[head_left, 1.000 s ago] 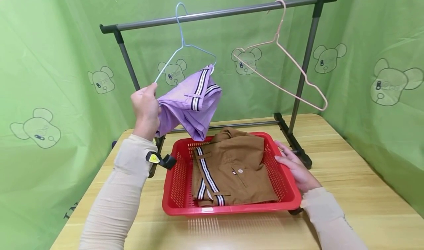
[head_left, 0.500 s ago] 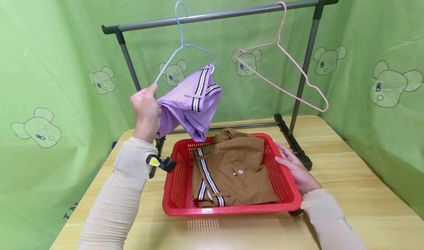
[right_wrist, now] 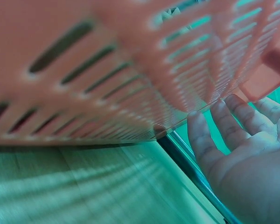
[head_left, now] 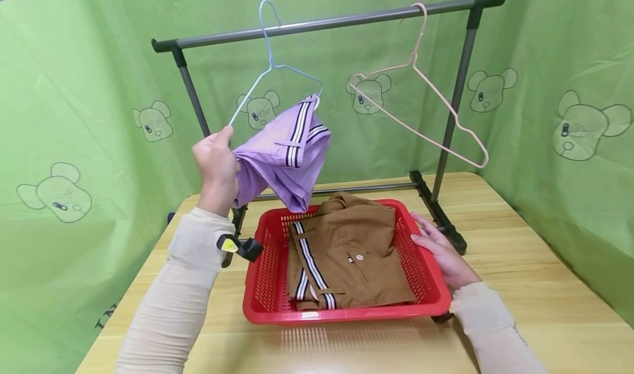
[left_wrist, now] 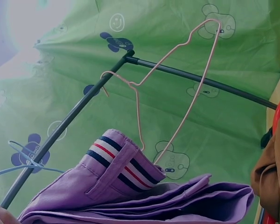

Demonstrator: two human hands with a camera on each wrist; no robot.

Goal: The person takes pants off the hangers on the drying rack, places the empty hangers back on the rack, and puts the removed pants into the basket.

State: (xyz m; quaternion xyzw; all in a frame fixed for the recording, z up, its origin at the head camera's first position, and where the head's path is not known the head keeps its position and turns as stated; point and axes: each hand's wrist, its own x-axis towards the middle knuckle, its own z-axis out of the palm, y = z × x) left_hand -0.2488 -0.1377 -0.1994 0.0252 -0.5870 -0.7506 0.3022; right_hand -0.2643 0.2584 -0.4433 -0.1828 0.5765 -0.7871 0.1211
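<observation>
In the head view my left hand [head_left: 215,162] grips the left end of a light blue wire hanger [head_left: 257,82] hooked over the rack rail. Lilac trousers [head_left: 284,148] with a striped waistband bunch beside this hand, their waist at the hanger's right end. How the cloth meets the fingers is hidden. My right hand [head_left: 438,247] is at the right side of a red perforated basket [head_left: 346,312], thumb on the rim. In the right wrist view, its fingertips [right_wrist: 198,121] touch the basket's outer wall. Folded brown trousers [head_left: 356,253] lie in the basket.
A pink wire hanger [head_left: 446,102] hangs on the right part of the rail [head_left: 342,21]. The dark rack's foot [head_left: 438,214] stands behind the basket on the wooden table [head_left: 535,253]. A green curtain with bear drawings surrounds the table.
My left hand has shifted very slightly to the left, along with the blue hanger. The right hand, basket and brown trousers look unchanged.
</observation>
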